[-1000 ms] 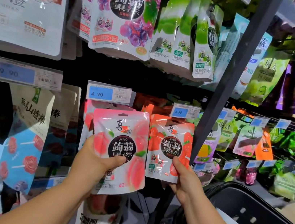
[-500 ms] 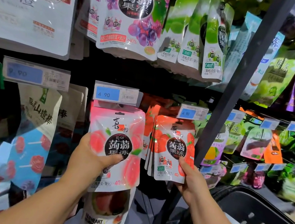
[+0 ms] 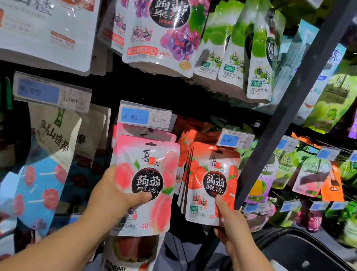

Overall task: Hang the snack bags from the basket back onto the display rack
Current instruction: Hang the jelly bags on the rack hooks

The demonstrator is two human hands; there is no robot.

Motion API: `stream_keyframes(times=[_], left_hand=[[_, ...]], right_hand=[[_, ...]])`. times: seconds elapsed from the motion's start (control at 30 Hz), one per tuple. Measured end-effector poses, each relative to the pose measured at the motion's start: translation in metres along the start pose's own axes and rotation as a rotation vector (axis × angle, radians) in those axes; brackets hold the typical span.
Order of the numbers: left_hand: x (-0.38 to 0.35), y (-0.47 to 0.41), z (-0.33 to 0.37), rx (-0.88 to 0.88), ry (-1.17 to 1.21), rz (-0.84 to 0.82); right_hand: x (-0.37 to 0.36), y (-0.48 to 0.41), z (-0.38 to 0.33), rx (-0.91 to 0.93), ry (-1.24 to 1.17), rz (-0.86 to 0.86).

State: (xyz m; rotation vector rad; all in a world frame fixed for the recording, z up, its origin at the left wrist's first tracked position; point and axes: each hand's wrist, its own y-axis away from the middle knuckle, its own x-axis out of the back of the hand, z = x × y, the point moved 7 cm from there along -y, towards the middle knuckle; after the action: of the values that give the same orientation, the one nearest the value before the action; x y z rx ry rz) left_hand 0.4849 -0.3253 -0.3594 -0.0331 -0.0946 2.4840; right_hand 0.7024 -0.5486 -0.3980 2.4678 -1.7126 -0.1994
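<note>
The display rack (image 3: 291, 110) filled nearly all I saw, its dark upright post slanting down between two bays. A big white hawthorn bag (image 3: 41, 12) hung at the rack's upper left corner. A grape jelly bag (image 3: 165, 25) and a row of green bags (image 3: 239, 52) hung beside it along the top row. The black basket (image 3: 319, 265) sat at the lower right, near the post's foot.

My left grip (image 3: 113, 199) pinched the pink peach bag (image 3: 144, 176), thumb across its front and fingers behind. The bag stood upright, long axis vertical, printed face toward me, its top just under the 4.90 price tag (image 3: 144, 116). I could not tell whether its hole sat on the hook. Another pink bag showed behind its top edge, and it partly covered a dried-fruit bag (image 3: 130, 261) hanging below.

My right grip (image 3: 231, 225) pinched the lower right corner of the red strawberry bag (image 3: 210, 181). That bag was also upright and facing me, at the front of a stack of like bags. It hung under a smaller price tag (image 3: 234, 139), close beside the post.
</note>
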Motion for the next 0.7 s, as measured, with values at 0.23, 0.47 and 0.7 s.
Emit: stream_keyframes(times=[0.23, 0.47, 0.7], left_hand=[[-0.001, 0.001, -0.003, 0.032, 0.001, -0.011], [-0.005, 0.002, -0.002, 0.025, -0.001, -0.020], [-0.004, 0.005, 0.005, 0.015, -0.005, -0.025]], right_hand=[[0.012, -0.002, 0.008, 0.089, 0.056, 0.133], [0.017, 0.002, 0.001, 0.145, 0.234, 0.246], [-0.016, 0.074, -0.062, 0.775, 0.582, 0.423]])
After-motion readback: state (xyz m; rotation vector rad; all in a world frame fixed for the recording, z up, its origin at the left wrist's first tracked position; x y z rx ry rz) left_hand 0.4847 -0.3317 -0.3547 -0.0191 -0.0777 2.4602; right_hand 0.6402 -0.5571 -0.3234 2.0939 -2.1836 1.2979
